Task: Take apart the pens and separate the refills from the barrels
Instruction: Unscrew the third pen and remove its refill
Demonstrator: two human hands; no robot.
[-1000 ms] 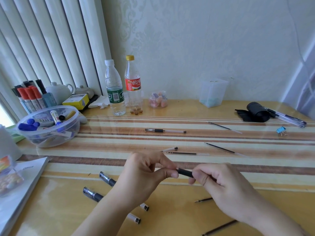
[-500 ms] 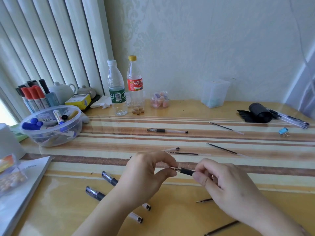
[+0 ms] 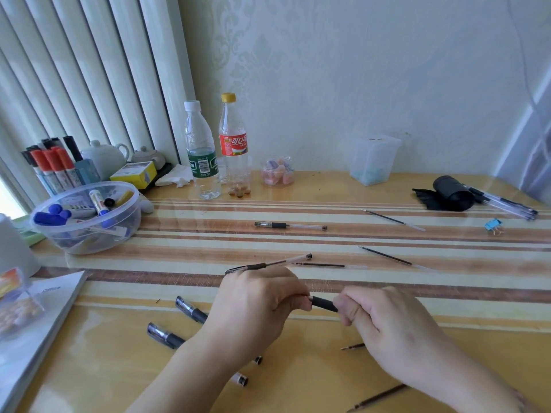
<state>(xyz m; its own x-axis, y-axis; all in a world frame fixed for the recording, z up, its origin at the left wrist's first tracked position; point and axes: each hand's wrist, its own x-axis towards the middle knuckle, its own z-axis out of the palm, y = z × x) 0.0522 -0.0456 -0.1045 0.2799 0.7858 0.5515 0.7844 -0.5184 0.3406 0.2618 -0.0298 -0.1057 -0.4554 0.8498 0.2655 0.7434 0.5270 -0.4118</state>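
Observation:
Both hands hold one pen (image 3: 323,303) above the near table; only its black rubber grip shows between them. My left hand (image 3: 256,305) pinches the tip end and my right hand (image 3: 384,326) wraps the barrel. Two capped pens (image 3: 190,310) (image 3: 164,335) lie under my left forearm. A whole pen (image 3: 290,225) lies mid-table, and another pen (image 3: 268,264) lies just beyond my left hand. Loose refills lie at the far right (image 3: 393,220), right of centre (image 3: 393,259), centre (image 3: 328,265), and near my right hand (image 3: 353,346) (image 3: 378,397).
A clear bowl of markers (image 3: 86,234) and a marker holder (image 3: 56,168) stand at left, with a booklet (image 3: 35,317) near the left edge. Two bottles (image 3: 201,150) (image 3: 234,144), a small jar (image 3: 277,174) and a clear box (image 3: 372,159) line the wall. A black pouch with pens (image 3: 453,193) and a blue clip (image 3: 493,225) are far right.
My hands came closer together again after briefly parting; the thin metal tip seen half a second ago is hidden by my left fingers. The view shifted slightly.

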